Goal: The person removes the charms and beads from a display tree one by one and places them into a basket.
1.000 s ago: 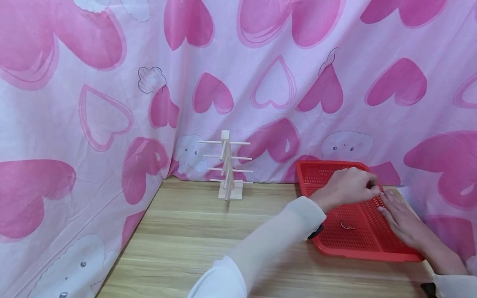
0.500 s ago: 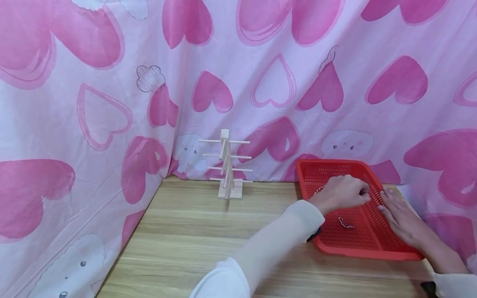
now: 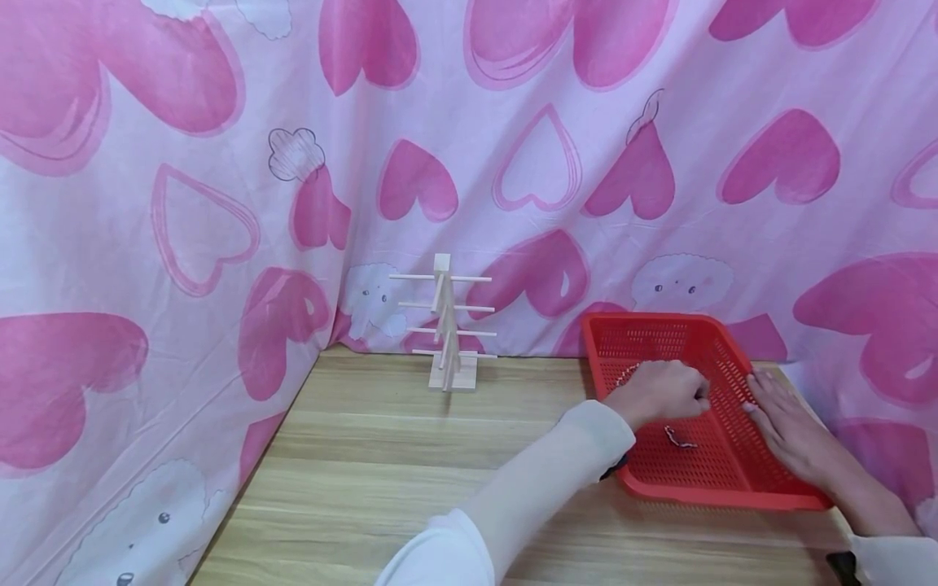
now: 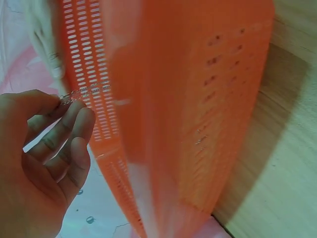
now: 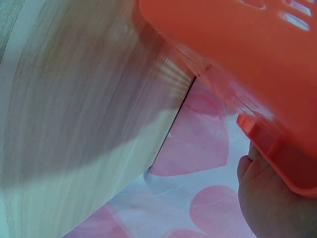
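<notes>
My left hand (image 3: 663,391) reaches over the red plastic basket (image 3: 733,498). In the left wrist view, the thumb and index finger of that hand pinch a thin silvery chain (image 4: 89,90), whose strands stretch across the slotted basket wall. A short dark-and-light chain piece (image 3: 680,439) lies on the basket floor, and another beaded strand (image 3: 625,374) shows partly behind my left hand. My right hand (image 3: 791,435) rests on the basket's right rim with its fingers straight and the thumb toward the inside; the right wrist view shows it against the rim.
A wooden peg stand (image 3: 445,325) with several thin rods stands at the back of the wood-grain table (image 3: 352,488), left of the basket. Curtain cloth with pink hearts (image 3: 418,181) hangs behind and along the left side.
My left hand has drawn away from the right rim, moving left and down over the basket. A beaded strand behind it has come into view. My right hand stays on the rim.
</notes>
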